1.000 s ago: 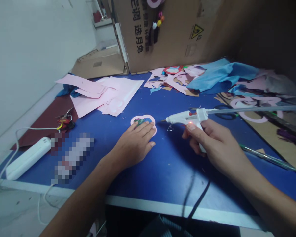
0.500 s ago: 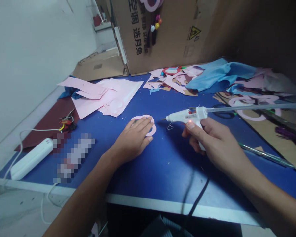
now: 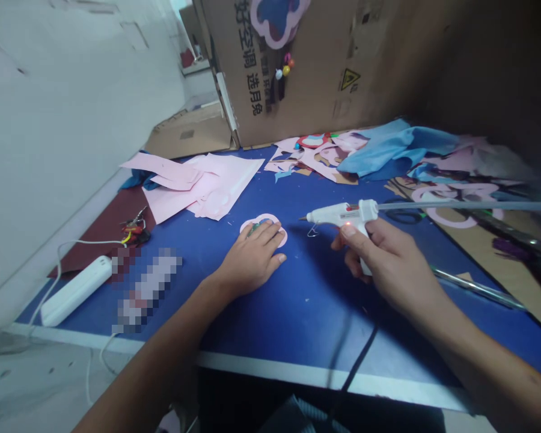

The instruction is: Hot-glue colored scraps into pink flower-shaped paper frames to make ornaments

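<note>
On my feed I have 2 bare hands working over a blue table (image 3: pixel 324 313). The left hand (image 3: pixel 252 255) is released, lying palm down with its fingers spread on a pink paper cutout (image 3: pixel 264 218). This lobed, flower-like shape sits near the middle of the table, with coloured pieces on it that the hand mostly hides. The right hand (image 3: pixel 388 258) is clenched round the handle of a white glue gun (image 3: pixel 338 213), holding it up off the table, its nozzle pointing left towards the cutout but well short of touching it. A small red light glows on the gun's body, and a long clear glue stick (image 3: pixel 469 205) runs out of its back towards the right. Past the gun lie black-handled scissors (image 3: pixel 403 216) and a heap of paper scraps (image 3: pixel 315 153) beside a crumpled blue sheet (image 3: pixel 397 150). Loose pink sheets (image 3: pixel 202 192) lie on the far left of the table, partly over a maroon mat (image 3: pixel 99 234). Nearer me on that side is a white power strip (image 3: pixel 76 290) with its cable, beside a pixelated patch (image 3: pixel 146 288) that hides whatever lies there. A cardboard box (image 3: pixel 297 66) stands behind it all.
</note>
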`<action>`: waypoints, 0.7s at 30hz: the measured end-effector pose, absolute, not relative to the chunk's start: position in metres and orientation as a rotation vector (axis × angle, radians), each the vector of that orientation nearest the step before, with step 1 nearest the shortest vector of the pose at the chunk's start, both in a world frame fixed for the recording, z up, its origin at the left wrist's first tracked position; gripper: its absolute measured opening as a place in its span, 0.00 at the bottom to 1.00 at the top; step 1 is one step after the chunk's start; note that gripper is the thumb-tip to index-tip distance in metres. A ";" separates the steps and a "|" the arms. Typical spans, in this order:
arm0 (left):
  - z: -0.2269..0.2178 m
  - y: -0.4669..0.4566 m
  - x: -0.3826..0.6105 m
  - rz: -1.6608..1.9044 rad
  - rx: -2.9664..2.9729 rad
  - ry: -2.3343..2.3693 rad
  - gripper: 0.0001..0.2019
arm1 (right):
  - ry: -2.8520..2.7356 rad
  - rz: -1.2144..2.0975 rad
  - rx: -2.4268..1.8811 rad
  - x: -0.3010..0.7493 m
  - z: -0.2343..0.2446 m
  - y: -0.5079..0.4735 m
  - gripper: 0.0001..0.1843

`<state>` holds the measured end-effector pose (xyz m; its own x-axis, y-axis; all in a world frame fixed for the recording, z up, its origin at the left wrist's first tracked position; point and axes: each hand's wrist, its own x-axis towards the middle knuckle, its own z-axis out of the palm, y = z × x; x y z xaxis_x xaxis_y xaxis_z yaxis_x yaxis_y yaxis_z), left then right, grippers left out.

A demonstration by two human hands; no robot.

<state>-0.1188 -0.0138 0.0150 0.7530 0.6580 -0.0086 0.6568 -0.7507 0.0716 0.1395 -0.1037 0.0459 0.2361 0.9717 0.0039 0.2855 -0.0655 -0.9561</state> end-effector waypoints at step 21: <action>0.015 0.025 -0.106 0.070 2.695 1.255 0.28 | -1.248 0.990 -1.392 0.136 0.055 -0.075 0.29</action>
